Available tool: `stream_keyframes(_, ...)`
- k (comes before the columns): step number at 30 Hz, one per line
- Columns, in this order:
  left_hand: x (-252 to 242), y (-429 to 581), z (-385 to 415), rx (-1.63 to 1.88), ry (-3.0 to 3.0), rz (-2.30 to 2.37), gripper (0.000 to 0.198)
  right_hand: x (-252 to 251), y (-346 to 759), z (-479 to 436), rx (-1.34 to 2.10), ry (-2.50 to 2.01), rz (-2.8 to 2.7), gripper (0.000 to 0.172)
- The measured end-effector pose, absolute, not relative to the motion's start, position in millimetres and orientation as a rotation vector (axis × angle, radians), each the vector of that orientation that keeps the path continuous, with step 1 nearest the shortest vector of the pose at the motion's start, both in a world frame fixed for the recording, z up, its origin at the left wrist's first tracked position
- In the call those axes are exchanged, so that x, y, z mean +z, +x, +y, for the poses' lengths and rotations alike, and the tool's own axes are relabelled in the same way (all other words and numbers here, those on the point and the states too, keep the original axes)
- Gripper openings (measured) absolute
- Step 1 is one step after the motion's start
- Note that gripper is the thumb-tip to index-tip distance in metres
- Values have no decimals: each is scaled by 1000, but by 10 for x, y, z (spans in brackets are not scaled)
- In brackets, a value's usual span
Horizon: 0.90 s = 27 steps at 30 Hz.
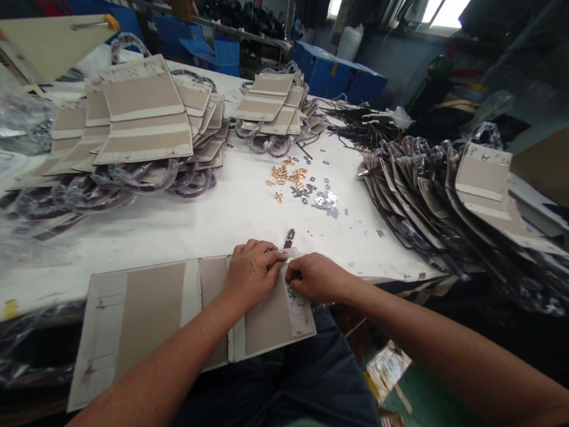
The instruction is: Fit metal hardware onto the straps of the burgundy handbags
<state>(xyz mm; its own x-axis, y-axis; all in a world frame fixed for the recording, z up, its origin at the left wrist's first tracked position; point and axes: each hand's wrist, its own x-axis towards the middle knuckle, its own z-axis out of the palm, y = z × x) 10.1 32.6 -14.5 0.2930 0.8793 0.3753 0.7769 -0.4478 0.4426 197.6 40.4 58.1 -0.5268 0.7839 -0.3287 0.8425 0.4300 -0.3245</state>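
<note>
A beige-lined handbag panel [152,301] lies across the table edge and my lap, its inner side up. My left hand [254,271] grips it near the far right edge, fingers bent over the lining. Close beside it my right hand [316,276] is closed in a pinch at the pale end strip of the panel; whatever its fingertips hold is too small and hidden to make out. A small dark strap tab with a metal fitting [289,238] sticks out past the panel edge, just beyond my fingers.
Gold metal fittings [288,174] and silver washer plates [325,200] lie scattered mid-table. Stacks of panels with plastic-wrapped handles stand at left [143,118], centre back [264,99] and right [484,174]. Dark straps [354,126] lie behind. Other people are in the background.
</note>
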Motion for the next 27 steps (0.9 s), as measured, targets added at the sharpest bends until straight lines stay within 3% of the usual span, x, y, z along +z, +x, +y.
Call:
stream_keyframes(10,-160,102,324,855,2372,1554,22,623,1935,442,-546,1351,2583,25)
stream_keyframes(27,-160,104,333,857,2367,1549,22,621,2102,497,-1180,1681,2619,20)
